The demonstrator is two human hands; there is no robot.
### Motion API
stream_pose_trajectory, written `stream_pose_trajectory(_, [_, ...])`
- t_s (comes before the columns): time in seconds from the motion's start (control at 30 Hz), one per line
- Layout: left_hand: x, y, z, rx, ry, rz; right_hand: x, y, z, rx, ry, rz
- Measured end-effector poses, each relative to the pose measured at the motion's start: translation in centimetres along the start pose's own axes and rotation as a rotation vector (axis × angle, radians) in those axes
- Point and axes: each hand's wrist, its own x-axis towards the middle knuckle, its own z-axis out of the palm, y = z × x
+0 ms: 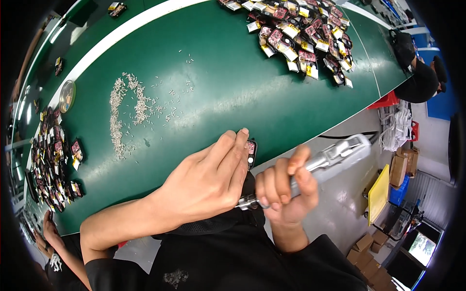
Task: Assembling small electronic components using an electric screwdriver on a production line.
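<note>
Apparently mid-unit: driver (340,151) is gripped by right hand (287,188); one device (251,151) at table (208,111) edge is partly covered by left hand (208,177), grip unclear. Loose pins (116,116) lie unused; whether left pile (51,157) or far pile (308,36) is finished cannot be told.

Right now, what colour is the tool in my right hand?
The tool is silvery grey, though blurred; it shows best in the head view.

Green table (291,109); scattered tiny metal pieces (116,107); device heaps (307,36).
</note>
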Motion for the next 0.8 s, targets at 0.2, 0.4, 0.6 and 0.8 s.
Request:
stream_pose_trajectory(0.2, [-0.7, 1.2, 0.0, 0.046, -0.082, 0.02, 3.1, -5.1, 0.5, -0.193, -0.219, -0.268])
stream_pose_trajectory(0.4, [-0.9, 0.9, 0.9, 0.109, -0.016, 0.042, 6.0, -5.2, 0.5, -0.314, -0.316, -0.263])
stream_pose_trajectory(0.6, [-0.6, 0.4, 0.6, 0.094, -0.034, 0.044, 6.8, -4.3, -0.3, -0.335, -0.317, -0.232])
stream_pose_trajectory(0.8, [-0.6, 0.8, 1.0, 0.084, -0.004, 0.013, 6.8, -4.6, -0.1, -0.405, -0.317, -0.168])
